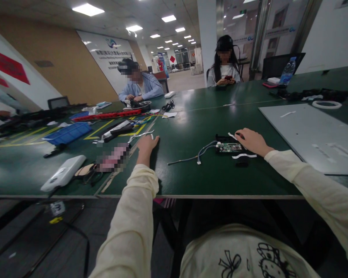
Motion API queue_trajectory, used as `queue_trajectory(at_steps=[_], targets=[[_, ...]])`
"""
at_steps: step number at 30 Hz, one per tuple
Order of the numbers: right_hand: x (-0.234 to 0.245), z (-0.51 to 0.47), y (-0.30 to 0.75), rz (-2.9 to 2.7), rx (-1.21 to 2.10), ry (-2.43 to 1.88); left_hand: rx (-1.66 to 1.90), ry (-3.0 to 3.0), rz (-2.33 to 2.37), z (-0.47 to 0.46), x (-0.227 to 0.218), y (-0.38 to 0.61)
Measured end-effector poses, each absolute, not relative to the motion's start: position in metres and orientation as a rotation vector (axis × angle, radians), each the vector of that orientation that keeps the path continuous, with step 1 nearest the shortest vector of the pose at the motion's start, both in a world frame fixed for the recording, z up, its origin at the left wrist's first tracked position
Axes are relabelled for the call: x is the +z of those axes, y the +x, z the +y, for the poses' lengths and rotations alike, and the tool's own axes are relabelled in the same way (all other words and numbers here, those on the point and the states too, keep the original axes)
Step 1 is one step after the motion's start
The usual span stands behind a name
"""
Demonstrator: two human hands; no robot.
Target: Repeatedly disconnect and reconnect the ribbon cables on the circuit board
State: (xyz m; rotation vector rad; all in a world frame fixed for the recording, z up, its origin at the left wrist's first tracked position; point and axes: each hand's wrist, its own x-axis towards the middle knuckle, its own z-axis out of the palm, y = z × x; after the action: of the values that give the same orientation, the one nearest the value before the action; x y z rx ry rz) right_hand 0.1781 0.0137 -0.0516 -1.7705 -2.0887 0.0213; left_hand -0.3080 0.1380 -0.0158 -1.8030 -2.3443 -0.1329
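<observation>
My left hand reaches over the table with its thumb stretched out to the right, apart from the fingers. Its fingertips are beside a thin white strip; whether they touch it I cannot tell. On the right, my right hand has its bent fingers around the right end of a green circuit board. Grey cables run left from a white connector on the board. One white strip lies by my right fingertips, another white strip just below the board. Black pieces lie around it.
A pink phone-like item and a white device lie left of my left arm. Farther left is a blue tray. A large grey panel covers the right side. Two people sit across the green table.
</observation>
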Motion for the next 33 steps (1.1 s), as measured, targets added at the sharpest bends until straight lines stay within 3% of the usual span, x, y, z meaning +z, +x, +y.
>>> queue_trajectory(at_steps=[22,33], targets=[[-0.046,0.014,0.178,-2.092,0.084,-1.813,0.106,-1.918,-2.314,0.149,-0.009,-0.319],[-0.051,0.015,0.179,-2.084,0.071,-1.804,-0.194,-1.761,-2.141,0.140,-0.015,-0.322]])
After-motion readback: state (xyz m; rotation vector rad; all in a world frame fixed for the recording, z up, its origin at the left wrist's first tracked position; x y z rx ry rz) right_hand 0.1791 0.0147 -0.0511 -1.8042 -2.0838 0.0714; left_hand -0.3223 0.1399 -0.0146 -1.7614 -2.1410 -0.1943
